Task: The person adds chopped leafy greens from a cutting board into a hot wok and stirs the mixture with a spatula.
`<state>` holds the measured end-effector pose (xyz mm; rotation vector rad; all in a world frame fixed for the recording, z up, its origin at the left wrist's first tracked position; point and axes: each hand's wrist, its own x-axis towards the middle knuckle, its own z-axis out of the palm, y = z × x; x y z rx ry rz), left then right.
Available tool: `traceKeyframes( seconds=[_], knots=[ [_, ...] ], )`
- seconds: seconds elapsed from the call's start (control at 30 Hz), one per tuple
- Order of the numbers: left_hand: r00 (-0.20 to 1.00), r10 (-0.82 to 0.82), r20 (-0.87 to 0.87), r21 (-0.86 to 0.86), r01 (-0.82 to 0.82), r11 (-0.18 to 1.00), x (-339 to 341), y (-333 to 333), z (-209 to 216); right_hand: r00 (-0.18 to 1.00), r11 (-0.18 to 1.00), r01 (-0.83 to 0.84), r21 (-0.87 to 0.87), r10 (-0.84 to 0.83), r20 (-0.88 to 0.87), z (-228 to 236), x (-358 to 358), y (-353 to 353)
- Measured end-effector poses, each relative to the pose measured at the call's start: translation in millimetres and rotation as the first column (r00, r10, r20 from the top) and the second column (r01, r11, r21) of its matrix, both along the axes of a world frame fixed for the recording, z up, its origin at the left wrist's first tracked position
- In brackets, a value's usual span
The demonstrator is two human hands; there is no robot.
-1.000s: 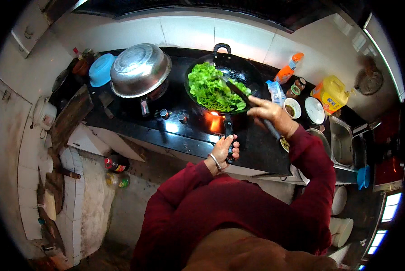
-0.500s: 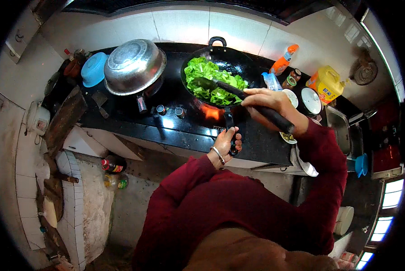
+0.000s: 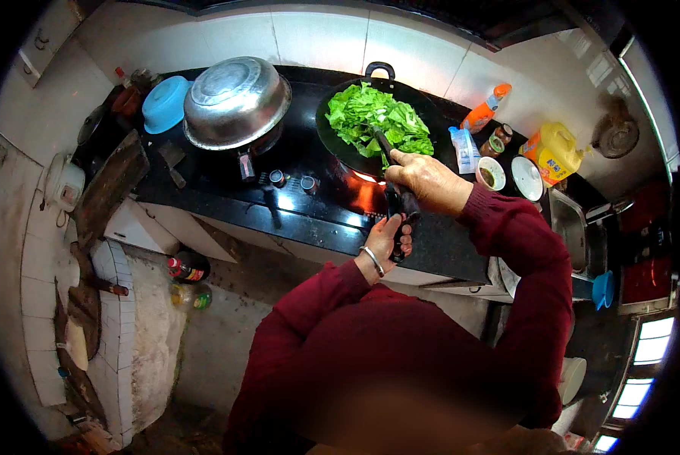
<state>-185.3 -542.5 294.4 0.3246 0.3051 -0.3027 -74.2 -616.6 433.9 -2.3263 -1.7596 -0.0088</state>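
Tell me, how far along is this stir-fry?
Early, by the look of it. Done: the leafy greens are in the black wok and the burner flame is lit. In hand: the right hand works a dark spatula through the leaves, while the left hand grips the wok handle. Left: the greens look bright, crisp and unwilted, so most cooking remains.

A black wok (image 3: 340,140) sits on a lit burner, heaped with bright green leafy vegetables (image 3: 374,117). Its long dark handle (image 3: 399,216) points toward the person. A dark spatula (image 3: 382,144) slants down into the greens.
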Motion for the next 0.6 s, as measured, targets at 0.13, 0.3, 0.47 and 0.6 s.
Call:
traceKeyframes(
  seconds=[0.13, 0.3, 0.47, 0.6],
  knots=[
    [1.0, 0.005, -0.016, 0.025, -0.004, 1.0, 0, 2, 2, 0.99, 1.0, 0.001, -0.031, 0.003, 0.138, -14, 3, 1],
    [0.999, 0.006, -0.052, -0.016, -0.007, 1.0, 4, -1, -2, 0.982, 1.0, -0.014, 0.004, 0.013, 0.189, -29, 15, -7],
    [1.0, 0.011, 0.006, 0.022, -0.011, 1.0, 3, 2, -5, 0.996, 0.979, 0.025, 0.2, -0.008, -0.085, 30, -9, -24],
    [1.0, 0.009, 0.004, 0.012, -0.009, 1.0, 2, 0, -4, 0.999, 0.939, 0.013, 0.342, -0.029, 0.042, 44, 10, -29]
  ],
)
